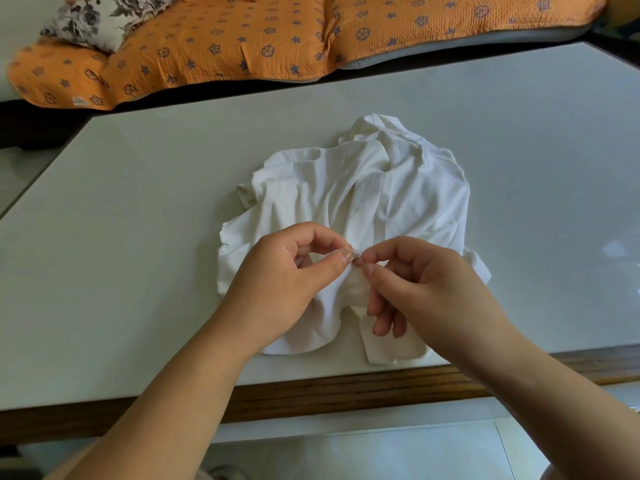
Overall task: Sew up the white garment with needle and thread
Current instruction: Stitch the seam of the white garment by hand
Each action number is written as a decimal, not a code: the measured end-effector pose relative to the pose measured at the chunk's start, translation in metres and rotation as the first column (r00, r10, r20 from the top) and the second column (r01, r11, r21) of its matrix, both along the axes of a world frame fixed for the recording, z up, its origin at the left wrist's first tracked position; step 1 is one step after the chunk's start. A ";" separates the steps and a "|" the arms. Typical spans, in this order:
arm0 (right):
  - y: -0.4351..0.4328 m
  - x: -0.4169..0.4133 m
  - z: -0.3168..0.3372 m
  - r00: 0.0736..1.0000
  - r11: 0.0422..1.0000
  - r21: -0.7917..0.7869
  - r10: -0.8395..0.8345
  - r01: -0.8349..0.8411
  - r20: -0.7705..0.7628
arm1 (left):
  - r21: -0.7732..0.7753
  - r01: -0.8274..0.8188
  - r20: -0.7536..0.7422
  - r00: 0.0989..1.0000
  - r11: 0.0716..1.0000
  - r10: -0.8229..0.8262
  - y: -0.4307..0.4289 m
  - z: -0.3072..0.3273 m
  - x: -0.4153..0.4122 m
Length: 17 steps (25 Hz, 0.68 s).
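Now pinching the thread [333, 253] between thumb and forefinger of the left hand [287, 282]; pinching the tiny needle [358, 260] likewise in the right hand [426, 289], fingertips almost meeting. Holding both just above the near folds of the white garment [363, 195], lying crumpled on the table [138, 237].

White table [138, 237] w/ wood edge [346, 389]; behind it orange quilted mat [242, 39], floral cushion [97, 19] at its left.
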State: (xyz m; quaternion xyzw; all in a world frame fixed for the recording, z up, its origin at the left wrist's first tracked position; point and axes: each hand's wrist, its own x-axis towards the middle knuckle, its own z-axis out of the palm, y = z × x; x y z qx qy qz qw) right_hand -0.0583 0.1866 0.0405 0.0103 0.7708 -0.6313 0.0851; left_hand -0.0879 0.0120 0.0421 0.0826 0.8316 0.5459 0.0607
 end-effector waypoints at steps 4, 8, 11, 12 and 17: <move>-0.001 0.000 -0.001 1.000 0.999 -0.038 -0.010 0.011 0.011 | 0.065 -0.004 0.030 1.000 0.998 0.002 0.000 -0.002 0.000; -0.003 0.001 -0.002 0.999 0.997 -0.071 -0.029 0.030 0.019 | 0.140 -0.004 0.113 0.994 0.990 -0.011 0.003 -0.003 0.002; -0.004 0.001 -0.002 0.999 0.996 -0.081 -0.041 0.043 0.028 | 0.153 0.000 0.128 0.992 0.988 -0.020 0.005 -0.004 0.004; -0.004 0.001 -0.001 0.998 0.995 -0.084 -0.046 0.048 0.033 | 0.125 0.000 0.101 0.995 0.992 -0.013 0.004 -0.004 0.004; -0.006 -0.001 0.000 0.995 0.989 -0.122 -0.081 0.088 0.063 | -0.107 -0.040 -0.137 0.990 0.993 0.025 0.008 -0.007 0.005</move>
